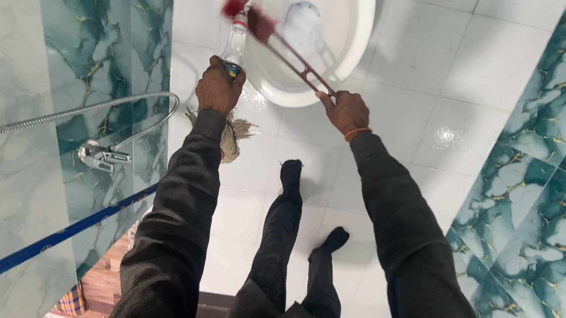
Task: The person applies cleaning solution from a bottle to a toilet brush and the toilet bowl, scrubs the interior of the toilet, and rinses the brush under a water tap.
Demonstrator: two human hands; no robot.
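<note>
My left hand (218,88) grips a clear plastic bottle (236,42) with a red cap, tilted toward the rim of the white toilet bowl (359,34). My right hand (345,111) holds the handle of a dark red toilet brush (293,58); its bristle head reaches to the bowl's left rim, right beside the bottle's cap. Inside the bowl sits bluish-white foam or water (303,17). Both arms wear dark sleeves, and an orange band circles my right wrist.
A string mop head (233,136) lies on the white floor tiles below my left hand. A metal spray hose and its holder (102,156) hang on the green marble-patterned left wall. A blue mop handle (42,247) leans there. My socked feet (292,174) stand on the tiles.
</note>
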